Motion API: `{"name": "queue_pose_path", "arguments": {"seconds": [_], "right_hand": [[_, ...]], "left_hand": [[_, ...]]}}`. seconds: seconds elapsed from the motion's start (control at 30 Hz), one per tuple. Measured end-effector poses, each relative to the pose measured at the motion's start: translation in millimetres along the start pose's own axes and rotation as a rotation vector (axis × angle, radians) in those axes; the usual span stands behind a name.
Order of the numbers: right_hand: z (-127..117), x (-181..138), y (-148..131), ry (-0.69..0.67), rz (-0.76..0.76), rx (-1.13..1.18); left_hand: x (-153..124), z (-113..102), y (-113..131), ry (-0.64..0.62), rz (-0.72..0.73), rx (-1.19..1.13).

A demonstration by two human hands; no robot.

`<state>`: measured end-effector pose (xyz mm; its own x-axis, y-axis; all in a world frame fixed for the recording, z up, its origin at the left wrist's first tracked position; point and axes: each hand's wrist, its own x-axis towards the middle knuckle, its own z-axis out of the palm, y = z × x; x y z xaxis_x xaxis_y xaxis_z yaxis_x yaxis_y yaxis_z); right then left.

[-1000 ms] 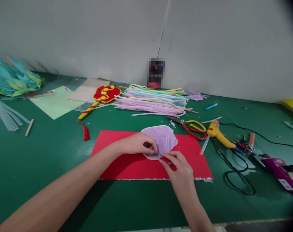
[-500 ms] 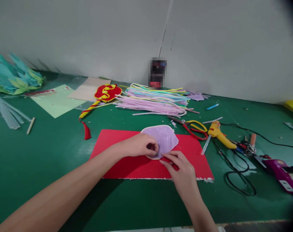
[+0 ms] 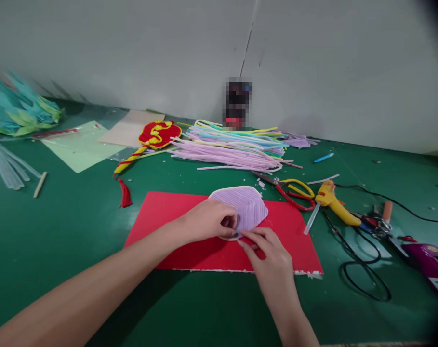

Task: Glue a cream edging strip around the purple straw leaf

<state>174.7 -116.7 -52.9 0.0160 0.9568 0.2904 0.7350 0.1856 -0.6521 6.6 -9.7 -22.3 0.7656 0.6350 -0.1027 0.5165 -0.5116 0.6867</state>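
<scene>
A lilac ribbed panel [image 3: 248, 205] with a pale rim, made of rows that look like pipe cleaners, lies on a red sheet [image 3: 161, 212]. Over its lower left part, my left hand [image 3: 213, 219] is closed, thumb and fingertips pinched at the panel's bottom edge. My right hand [image 3: 267, 248] pinches the same edge from the right, its fingertips almost meeting the left ones. Whether a separate strip end sits between the fingertips is hidden.
Behind the sheet lie a pile of pastel pipe cleaners [image 3: 226, 156], scissors [image 3: 294, 193] and a red-yellow fan [image 3: 163, 134]. At right are a yellow glue gun [image 3: 336, 205], black cables and a purple tool [image 3: 426, 260]. Glue sticks [image 3: 5, 164] lie at left.
The view has shifted slightly, so the table things sit a little differently in the frame. Both hands stay pinched at the panel's lower edge, with the fingertips hardly moved.
</scene>
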Motion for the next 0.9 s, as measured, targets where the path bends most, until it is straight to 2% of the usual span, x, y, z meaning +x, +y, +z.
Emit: {"name": "queue_pose_path", "arguments": {"seconds": [0.13, 0.23, 0.4, 0.47, 0.53, 0.6, 0.67, 0.7, 0.77, 0.9], "right_hand": [[0.6, -0.4, 0.3, 0.004, -0.034, -0.022], [0.1, 1.0, 0.0, 0.001, -0.005, -0.004], [-5.4, 1.8, -0.7, -0.005, 0.086, 0.093], [-9.4, 0.3, -0.7, 0.041, 0.097, 0.1], [-14.9, -0.7, 0.2, 0.098, 0.096, 0.085], [-22.0, 0.7, 2.3, 0.126, 0.093, 0.058], [-29.4, 5.3, 6.1, 0.117, 0.097, 0.027], [-32.5, 8.7, 8.7, 0.102, 0.095, 0.007], [-36.1, 16.7, 14.7, 0.068, 0.074, -0.049], [-31.0, 30.4, 24.9, 0.004, -0.066, -0.141]], "left_hand": [[0.3, 0.9, 0.1, -0.006, 0.01, -0.007], [-0.6, -0.2, -1.3, -0.005, 0.009, -0.014], [-7.7, -18.6, -2.5, -0.059, 0.039, -0.193], [-10.9, -30.4, -2.3, 0.062, -0.038, -0.234], [-13.8, -40.8, -3.4, 0.247, -0.143, -0.233], [-16.8, -46.7, -6.7, 0.413, -0.245, -0.153], [-20.6, -46.5, -11.7, 0.503, -0.35, -0.012], [-22.6, -44.2, -14.2, 0.507, -0.423, 0.038], [-26.4, -36.8, -18.0, 0.424, -0.529, 0.043], [-29.7, -21.6, -16.5, 0.377, -0.529, -0.016]]}}
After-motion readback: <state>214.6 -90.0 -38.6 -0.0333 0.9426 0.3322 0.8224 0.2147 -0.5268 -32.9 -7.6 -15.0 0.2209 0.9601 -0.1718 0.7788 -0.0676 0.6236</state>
